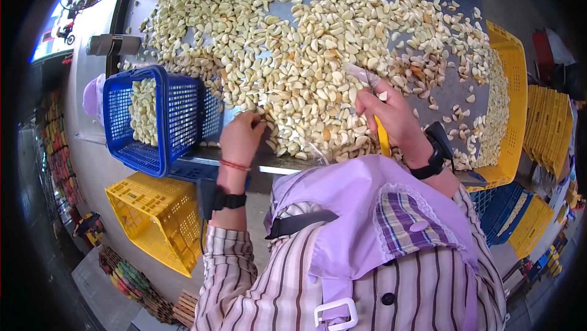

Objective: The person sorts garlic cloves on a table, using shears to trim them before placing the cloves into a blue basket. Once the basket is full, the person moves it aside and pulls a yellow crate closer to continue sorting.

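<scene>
Peeled garlic cloves [318, 62] lie in a thick spread over the metal table. My left hand [243, 138] is at the near edge of the pile, with its fingers curled down onto the cloves. Whatever is between those fingertips is hidden. In my right hand [394, 114] is a small knife with a yellow handle [383, 137]. Its thin blade points up and left over the cloves, and a pale clove [383, 95] shows by the fingers of that hand.
A blue basket [160, 129] holding some cloves stands left of my left hand. On the right, a yellow crate [516, 80] contains many cloves. Another yellow crate [153, 218] sits lower left, below the table edge. A metal cylinder [113, 44] is at the table's left side.
</scene>
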